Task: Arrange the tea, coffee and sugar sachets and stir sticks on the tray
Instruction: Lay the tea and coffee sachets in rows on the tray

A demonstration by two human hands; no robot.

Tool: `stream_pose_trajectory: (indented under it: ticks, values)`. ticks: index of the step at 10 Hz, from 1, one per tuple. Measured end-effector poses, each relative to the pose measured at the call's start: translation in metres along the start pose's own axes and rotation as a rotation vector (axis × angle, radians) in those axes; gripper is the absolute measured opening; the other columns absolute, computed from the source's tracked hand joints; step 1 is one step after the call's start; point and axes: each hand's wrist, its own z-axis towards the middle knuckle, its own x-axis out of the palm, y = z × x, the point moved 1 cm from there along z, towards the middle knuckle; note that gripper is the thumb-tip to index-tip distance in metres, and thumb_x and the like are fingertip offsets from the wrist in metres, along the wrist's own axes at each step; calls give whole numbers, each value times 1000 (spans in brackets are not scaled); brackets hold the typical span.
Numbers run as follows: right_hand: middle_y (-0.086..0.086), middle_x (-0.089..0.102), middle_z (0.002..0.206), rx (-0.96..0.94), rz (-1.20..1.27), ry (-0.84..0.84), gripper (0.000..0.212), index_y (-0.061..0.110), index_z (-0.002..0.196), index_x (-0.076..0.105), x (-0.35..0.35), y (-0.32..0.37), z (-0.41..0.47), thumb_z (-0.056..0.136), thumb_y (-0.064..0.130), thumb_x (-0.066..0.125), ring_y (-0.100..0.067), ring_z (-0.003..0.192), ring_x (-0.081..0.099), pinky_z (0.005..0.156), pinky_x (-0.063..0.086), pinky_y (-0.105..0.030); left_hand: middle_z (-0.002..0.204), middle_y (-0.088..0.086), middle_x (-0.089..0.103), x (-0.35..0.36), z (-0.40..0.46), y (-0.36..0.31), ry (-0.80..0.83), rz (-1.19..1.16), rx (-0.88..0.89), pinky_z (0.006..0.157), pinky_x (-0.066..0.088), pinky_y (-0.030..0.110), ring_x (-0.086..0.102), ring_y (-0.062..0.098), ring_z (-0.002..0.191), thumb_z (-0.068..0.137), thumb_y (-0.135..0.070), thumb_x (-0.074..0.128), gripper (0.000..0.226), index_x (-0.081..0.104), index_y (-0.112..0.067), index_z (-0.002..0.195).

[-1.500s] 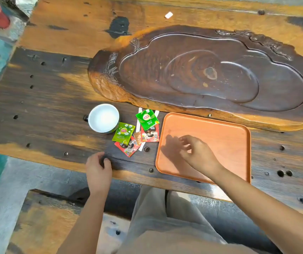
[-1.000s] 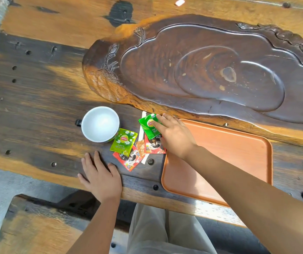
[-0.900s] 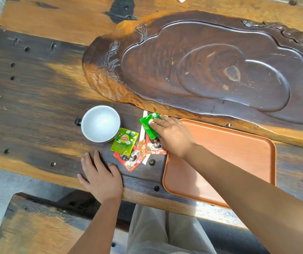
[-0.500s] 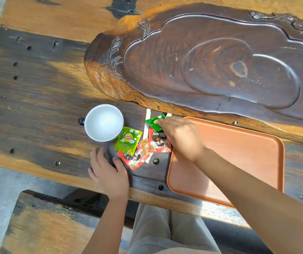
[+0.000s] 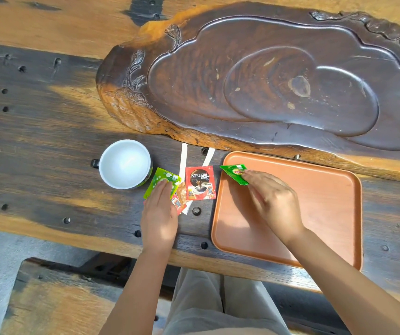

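Observation:
My right hand (image 5: 273, 201) pinches a green tea sachet (image 5: 232, 171) and holds it over the near-left corner of the orange tray (image 5: 327, 213), which has nothing lying in it. My left hand (image 5: 159, 213) lies flat with its fingertips on a second green tea sachet (image 5: 160, 176) beside the tray. Between the hands a red Nescafe coffee sachet (image 5: 200, 182) lies face up. A brown sachet (image 5: 182, 191) and another red sachet (image 5: 178, 204) peek out from under it and my left hand. Two white stir sticks (image 5: 184, 158) (image 5: 209, 157) lie partly under the pile.
A white cup (image 5: 125, 164) stands just left of the sachets. A big carved dark wooden tea board (image 5: 266, 81) fills the table behind the tray. The table top has several holes, and its front edge runs close under my wrists. A wooden bench (image 5: 49, 305) sits below.
My right hand lifted the green tea sachet off the pile and carried it right, over the tray's corner. My left hand slid forward from the table edge onto the other green sachet.

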Motion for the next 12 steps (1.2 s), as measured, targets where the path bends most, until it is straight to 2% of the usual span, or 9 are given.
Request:
stream_pose_trajectory:
  ticks: [1, 2, 3, 4, 6, 7, 8, 10, 12]
  values:
    - [-8, 74, 101, 1, -1, -12, 25, 5, 102, 72, -1, -3, -1, 90, 13, 51, -23, 93, 71, 87, 49, -27, 144, 12, 42, -9, -3, 3, 22, -38, -39, 106, 31, 36, 35, 25, 135, 81, 1, 58, 55, 44, -4, 135]
    - [-8, 74, 102, 7, 0, -16, 26, 5, 103, 72, -2, -7, -2, 91, 14, 50, -23, 93, 70, 88, 49, -27, 140, 17, 46, -17, -8, 13, 58, 57, 94, 106, 34, 51, 39, 33, 131, 72, 9, 60, 61, 48, -2, 131]
    - [-8, 74, 102, 4, -5, -19, 26, 6, 102, 72, -5, -11, -3, 92, 14, 50, -23, 93, 70, 88, 49, -27, 133, 16, 54, -20, -11, 20, 66, 51, 55, 99, 42, 47, 50, 33, 122, 76, 12, 58, 53, 55, -4, 127]
    - [-8, 74, 102, 6, -14, -13, 26, 6, 102, 72, -5, -14, -4, 90, 13, 51, -23, 93, 71, 87, 49, -27, 120, 17, 63, -23, -7, 25, 54, 86, 149, 90, 50, 48, 59, 35, 107, 76, 9, 63, 45, 62, -4, 118]
    - [-9, 74, 101, 13, -5, -25, 26, 5, 102, 72, -9, -18, -6, 90, 12, 50, -24, 93, 70, 87, 49, -27, 107, 10, 70, -46, -10, -2, -183, 71, 347, 83, 51, 42, 64, 26, 97, 88, -9, 45, 31, 69, -4, 107]
    - [-10, 72, 106, 28, -15, -41, 26, 4, 105, 71, -16, -23, -10, 91, 10, 50, -24, 94, 66, 88, 48, -28, 104, 8, 71, -41, 0, -42, -293, 48, 401, 83, 44, 35, 58, 21, 98, 88, -7, 49, 26, 70, -5, 104]
    - [-10, 71, 108, 35, -36, -54, 24, 2, 105, 71, -23, -28, -16, 90, 6, 53, -26, 93, 63, 86, 49, -31, 104, 6, 71, -20, 12, -80, -241, 82, 434, 82, 36, 31, 52, 18, 100, 85, -8, 54, 26, 69, -11, 106]
    - [-12, 70, 105, 100, -80, -75, 23, 1, 105, 71, -31, -40, -34, 88, 3, 56, -31, 91, 63, 82, 50, -37, 102, 7, 70, -25, 12, -88, -410, -30, 297, 84, 31, 25, 53, 17, 97, 86, -6, 55, 24, 71, -10, 103]
    - [-11, 71, 103, 123, -112, -59, 23, 3, 103, 72, -27, -48, -43, 91, 8, 53, -32, 88, 63, 75, 52, -41, 102, 9, 69, 19, 13, -106, -170, 57, 512, 78, 39, 37, 57, 26, 94, 79, -1, 55, 28, 70, -10, 101]
